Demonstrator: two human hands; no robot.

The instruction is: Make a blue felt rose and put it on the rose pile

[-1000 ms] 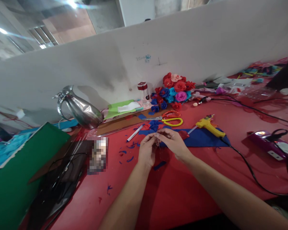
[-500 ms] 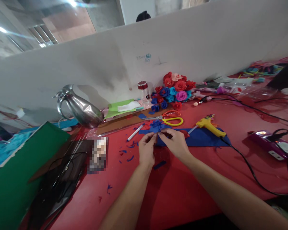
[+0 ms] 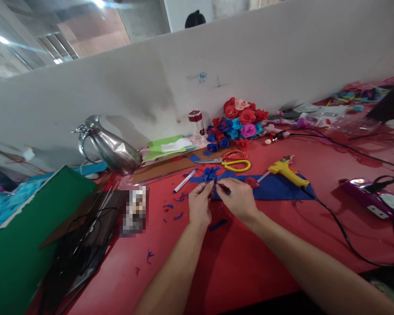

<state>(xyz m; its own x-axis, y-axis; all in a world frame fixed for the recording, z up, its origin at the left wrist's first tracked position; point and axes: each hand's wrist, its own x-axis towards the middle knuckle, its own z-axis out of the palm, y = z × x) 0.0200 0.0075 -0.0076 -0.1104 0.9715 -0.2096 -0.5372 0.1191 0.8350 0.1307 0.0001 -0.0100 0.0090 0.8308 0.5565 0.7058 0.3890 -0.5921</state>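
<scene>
Left hand (image 3: 199,205) and right hand (image 3: 237,199) close together over red table (image 3: 249,258), fingertips of both pinched on small blue flower (image 3: 212,173), held from two sides so petals stay bunched. Blue sheet (image 3: 276,187) just behind, under right hand. Glue gun (image 3: 285,170) rests on sheet, scissors (image 3: 231,163) near, both within reach. Finished flowers (image 3: 238,124) piled by wall.

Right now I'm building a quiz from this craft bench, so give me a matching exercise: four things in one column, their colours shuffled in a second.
Things:
1. glue gun
2. jug
3. felt sheet
4. table

Colours:
a. red
b. silver
c. yellow
d. blue

Pairs: 1-c, 2-b, 3-d, 4-a
</scene>
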